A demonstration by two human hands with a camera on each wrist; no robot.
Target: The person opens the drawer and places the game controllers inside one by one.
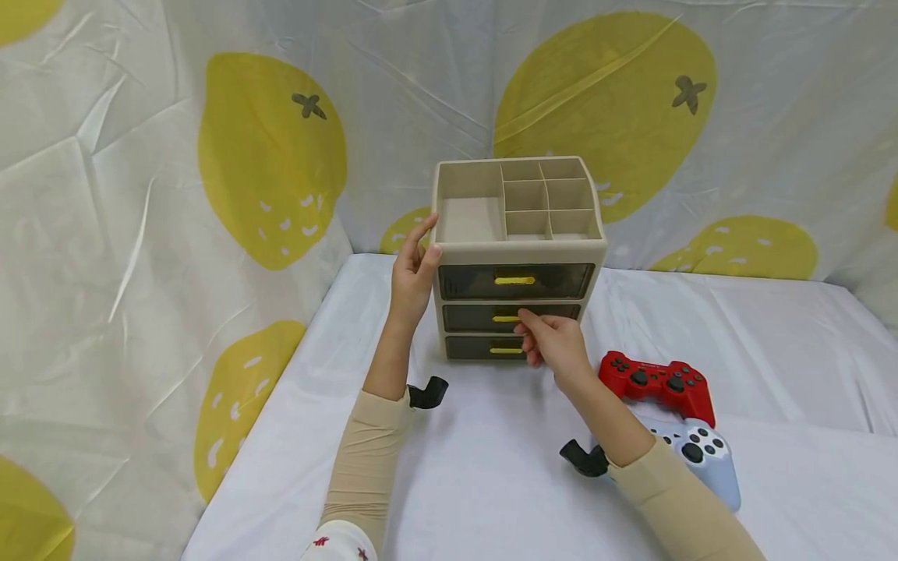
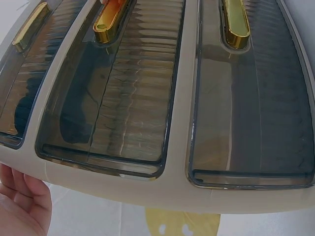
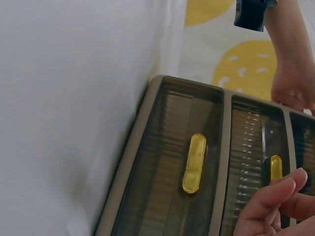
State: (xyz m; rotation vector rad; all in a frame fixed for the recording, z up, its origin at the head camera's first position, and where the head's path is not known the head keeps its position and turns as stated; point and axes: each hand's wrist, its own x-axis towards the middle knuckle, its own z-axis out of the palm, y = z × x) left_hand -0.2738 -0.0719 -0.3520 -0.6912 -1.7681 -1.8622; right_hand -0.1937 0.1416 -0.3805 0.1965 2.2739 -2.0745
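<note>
A beige desktop organizer (image 1: 519, 251) with open compartments on top and three dark, see-through drawers stands upright on the white cloth. My left hand (image 1: 414, 276) rests against its upper left side, thumb near the front edge and fingers along the side wall. At the middle drawer (image 1: 466, 318), my right hand (image 1: 557, 343) pinches the right end of the yellow handle (image 3: 276, 167) between thumb and finger. The top drawer (image 1: 456, 282) and bottom drawer (image 1: 466, 348) each have a similar yellow handle. All three drawers sit flush in the frame.
Right of the organizer, a red game controller (image 1: 655, 382) lies beside a light blue one (image 1: 708, 460), partly covered by my right forearm. A lemon-print cloth (image 1: 421, 101) hangs behind and along the left. A white round object with red marks (image 1: 340, 541) shows at the bottom edge.
</note>
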